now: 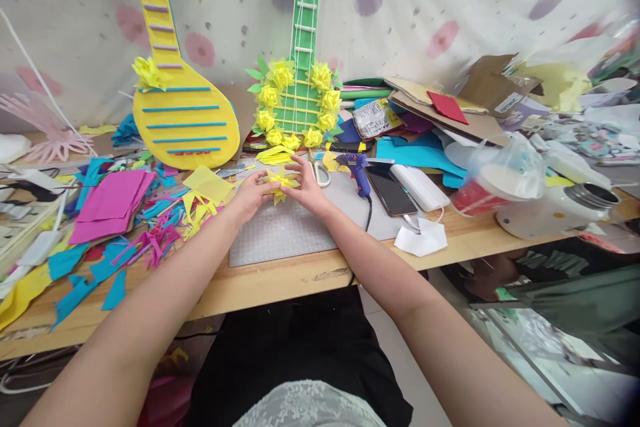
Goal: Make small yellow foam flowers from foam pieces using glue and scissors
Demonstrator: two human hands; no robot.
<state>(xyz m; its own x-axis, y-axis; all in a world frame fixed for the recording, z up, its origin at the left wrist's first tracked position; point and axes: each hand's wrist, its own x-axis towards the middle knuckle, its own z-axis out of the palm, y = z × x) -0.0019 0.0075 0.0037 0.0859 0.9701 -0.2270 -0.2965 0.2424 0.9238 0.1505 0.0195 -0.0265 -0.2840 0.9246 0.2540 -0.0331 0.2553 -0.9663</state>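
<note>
Between my two hands, just above the grey cutting mat [280,240], is a yellow paper flower [281,184] with pointed petals. My left hand [253,195] pinches its left side, and my right hand [307,185] has fingers closed on its right side. Right behind my right hand lie scissors [323,175], their handles partly in view. Yellow paper strips [275,155] rest beyond my fingers. To the right stands a purple glue gun [356,170] with a black cord.
A yellow paper lute [185,117] and a green one [303,97] ringed with yellow flowers lean at the back. Paper scraps [160,213] and pink sheets [110,205] cover the left. A phone [390,190], white power bank [420,187], cup [493,180] and open bottle [555,210] sit right.
</note>
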